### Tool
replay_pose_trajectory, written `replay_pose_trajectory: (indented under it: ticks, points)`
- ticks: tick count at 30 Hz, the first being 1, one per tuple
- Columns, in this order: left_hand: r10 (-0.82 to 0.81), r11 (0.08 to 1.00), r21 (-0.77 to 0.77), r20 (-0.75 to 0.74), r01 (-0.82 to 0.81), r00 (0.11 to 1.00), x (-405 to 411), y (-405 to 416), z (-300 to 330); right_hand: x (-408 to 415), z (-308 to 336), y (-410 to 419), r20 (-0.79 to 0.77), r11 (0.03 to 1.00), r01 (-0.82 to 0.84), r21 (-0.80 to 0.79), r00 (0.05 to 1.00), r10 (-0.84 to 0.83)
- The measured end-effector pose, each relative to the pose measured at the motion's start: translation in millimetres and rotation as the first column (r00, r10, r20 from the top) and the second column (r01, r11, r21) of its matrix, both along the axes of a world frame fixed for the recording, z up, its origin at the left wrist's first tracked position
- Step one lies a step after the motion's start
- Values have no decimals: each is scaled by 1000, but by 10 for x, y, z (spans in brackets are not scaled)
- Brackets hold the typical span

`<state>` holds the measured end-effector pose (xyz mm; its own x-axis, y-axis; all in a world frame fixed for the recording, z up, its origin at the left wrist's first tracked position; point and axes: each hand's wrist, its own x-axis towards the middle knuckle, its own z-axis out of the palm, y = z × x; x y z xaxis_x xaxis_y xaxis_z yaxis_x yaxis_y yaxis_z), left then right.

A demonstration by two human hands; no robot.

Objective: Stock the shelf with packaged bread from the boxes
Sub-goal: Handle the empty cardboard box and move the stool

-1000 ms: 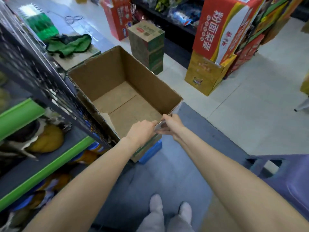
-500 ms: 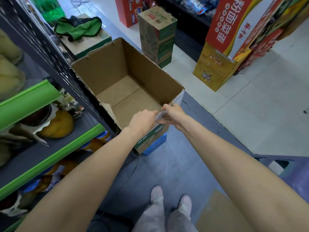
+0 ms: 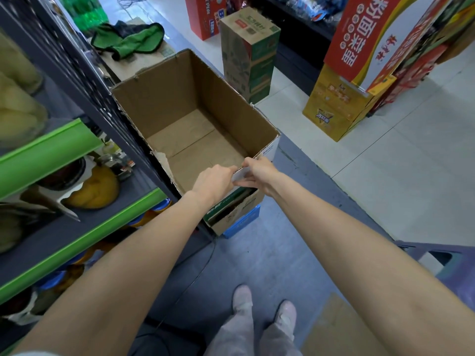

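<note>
Fingers of both hands curl over the near rim of the open cardboard box (image 3: 195, 119) at the middle of the frame. The left hand (image 3: 214, 182) hooks its fingers inside the wall, knuckles up; the right hand (image 3: 259, 172) pinches the torn pale flap (image 3: 241, 173) at the rim between thumb and fingers. The two hands sit just beside each other, nearly touching.

The box shows only its bare brown floor; no packaged bread is visible in it. It rests on another carton (image 3: 231, 211), which sits on a blue crate (image 3: 244, 222) just below centre. The shelf (image 3: 77, 235) with green edge strips fills the left side of the frame, and its levels hold packaged goods, some yellow, too blurred to name with certainty.

My judgement: this box is emptied, so its share of stocking looks done, and the step in hand is clearing or breaking down the carton. Whether more bread waits in the other boxes, such as the green-printed carton (image 3: 249, 50) at upper centre, cannot be told.

Against the earlier frames, the grip is the same, both hands on the same near rim. The box sits a little higher and nearer the frame's centre, and the purple stool (image 3: 452, 265) at lower right has slid towards the edge, which suggests the head has shifted more than the box.
</note>
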<state>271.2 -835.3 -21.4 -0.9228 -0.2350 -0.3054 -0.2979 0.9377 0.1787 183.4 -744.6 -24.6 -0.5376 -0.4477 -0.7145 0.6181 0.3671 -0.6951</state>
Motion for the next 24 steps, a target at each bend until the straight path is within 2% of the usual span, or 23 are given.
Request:
replay_pose_trajectory:
  ticks: [8, 15, 24]
  points:
    - [-55, 996, -72, 14, 56, 998, -12, -32, 31, -8, 34, 11, 60, 999, 35, -20, 998, -34]
    - [-20, 999, -47, -46, 18, 999, -50, -27, -9, -78, 58, -10, 0, 1000, 25, 3, 1000, -25]
    - [-19, 996, -88, -35, 16, 999, -64, -36, -68, -72, -15, 8, 25, 999, 45, -6, 999, -45]
